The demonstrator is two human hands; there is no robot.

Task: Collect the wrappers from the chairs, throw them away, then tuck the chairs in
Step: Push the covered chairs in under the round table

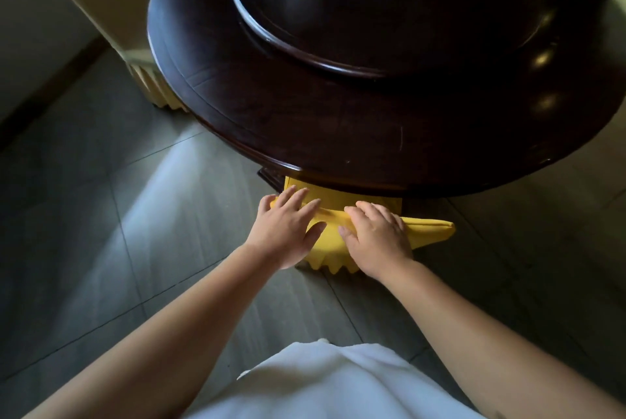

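Observation:
A chair in a yellow fabric cover [430,229] stands at the near edge of a dark round wooden table [305,127], its seat mostly hidden under the tabletop. My left hand [288,232] lies flat on the top of the chair back at its left end, fingers straight. My right hand [376,239] rests on the same top edge just to the right, with its fingers bent over the far side. No wrapper is in view.
A raised round turntable [257,22] sits at the table's centre. Another covered chair in pale yellow [152,86] stands at the table's left side by a wall. Grey tiled floor [118,249] spreads to the left and behind me.

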